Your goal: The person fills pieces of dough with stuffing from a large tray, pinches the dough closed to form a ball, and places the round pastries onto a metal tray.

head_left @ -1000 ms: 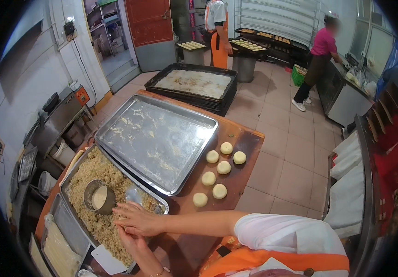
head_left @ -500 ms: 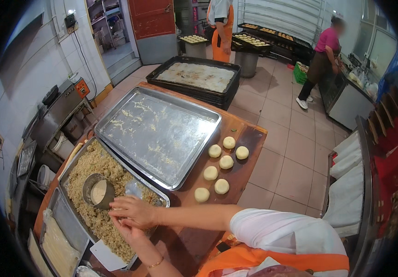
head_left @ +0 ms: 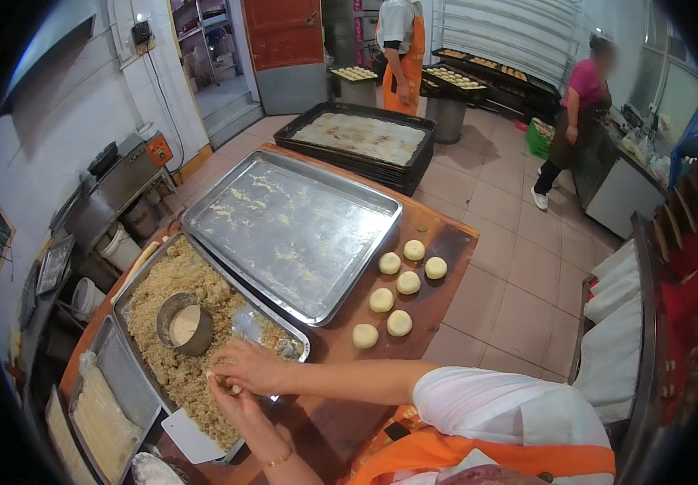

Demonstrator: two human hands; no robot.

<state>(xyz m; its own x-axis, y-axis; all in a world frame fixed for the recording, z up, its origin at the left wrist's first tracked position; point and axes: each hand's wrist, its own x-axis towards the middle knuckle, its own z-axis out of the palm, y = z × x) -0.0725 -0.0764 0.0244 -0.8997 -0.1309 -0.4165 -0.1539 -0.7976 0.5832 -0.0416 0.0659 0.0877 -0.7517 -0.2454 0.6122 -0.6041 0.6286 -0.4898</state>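
Head view: the right hand (head_left: 250, 368) curls over the cupped left hand (head_left: 240, 412), both closed around a mostly hidden pale piece (head_left: 236, 390), probably unfinished dough. Just beside them, a tray (head_left: 306, 351) holds crumbly mixture (head_left: 173, 279) and a metal cup (head_left: 197, 339) with pale powder (head_left: 183, 326). Seven rounds (head_left: 408, 282), seemingly shaped, sit on the surface (head_left: 456, 241); the large tray (head_left: 321, 234) bears only pale streaks.

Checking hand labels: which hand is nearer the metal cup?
Right. The right hand is just below and right of the metal cup in the picture; the left hand is lower, farther from it.
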